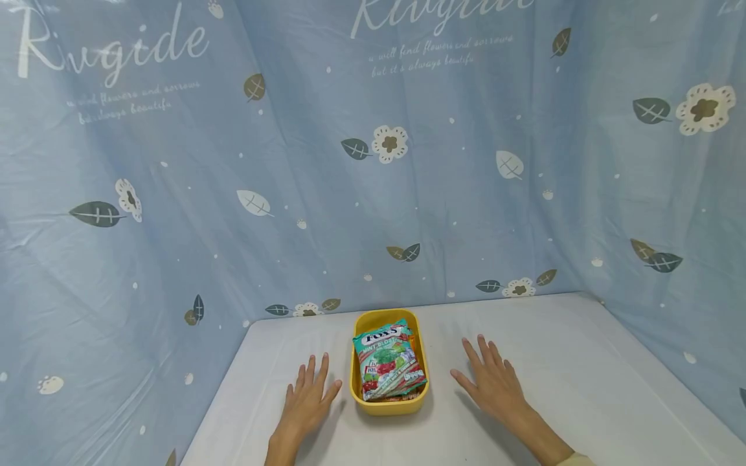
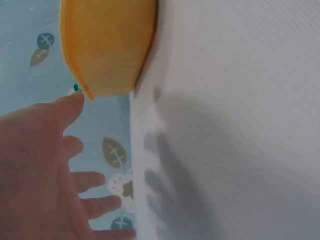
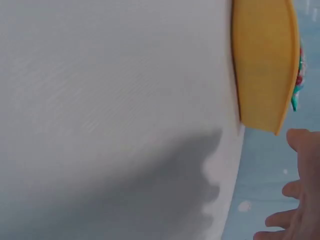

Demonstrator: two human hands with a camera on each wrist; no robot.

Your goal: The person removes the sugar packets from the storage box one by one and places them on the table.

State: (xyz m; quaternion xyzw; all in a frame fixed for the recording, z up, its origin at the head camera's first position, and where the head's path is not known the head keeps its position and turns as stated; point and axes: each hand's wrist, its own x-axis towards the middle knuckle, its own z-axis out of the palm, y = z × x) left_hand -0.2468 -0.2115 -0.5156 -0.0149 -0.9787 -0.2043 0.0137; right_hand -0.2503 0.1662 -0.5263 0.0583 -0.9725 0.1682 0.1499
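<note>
A yellow rectangular bin (image 1: 389,409) stands on the white table, with a green Fox's candy bag (image 1: 387,362) lying in it, its top edge reaching the bin's rim. More wrappers show partly beneath that bag; what they are is mostly hidden. To the bin's left is my left hand (image 1: 307,400), fingers spread and holding nothing. My right hand (image 1: 495,385) is on the other side, also spread and bare. Neither touches the bin. In both wrist views the hands cast shadows on the tabletop, and the bin's side wall (image 2: 110,45) rises near the left thumb.
The white tabletop (image 1: 559,349) stretches to both sides of the bin. A blue curtain (image 1: 326,194) printed with flowers and leaves hangs behind the table and along its left and right sides, close to the bin's far end.
</note>
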